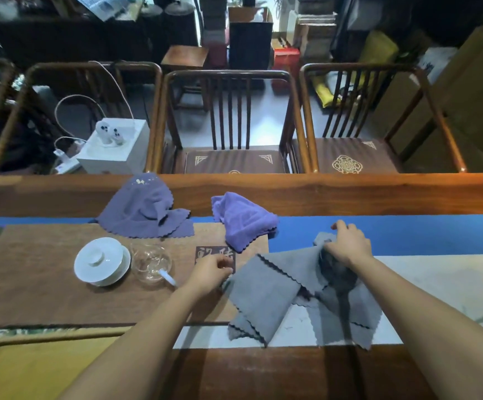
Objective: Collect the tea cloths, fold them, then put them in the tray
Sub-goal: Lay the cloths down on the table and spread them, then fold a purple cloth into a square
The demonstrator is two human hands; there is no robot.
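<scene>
Head view: both hands (pixel 210 272) (pixel 348 243) pinch grey cloth (pixel 266 293)

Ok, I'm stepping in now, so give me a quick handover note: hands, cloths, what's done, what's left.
Left hand pinches the grey cloth at its left edge; right hand grips its bunched top.
Dark purple cloth and lighter purple cloth lie crumpled farther back.
Done: nothing folded yet.
Left: fold all three and put them in the tray near left.
</scene>
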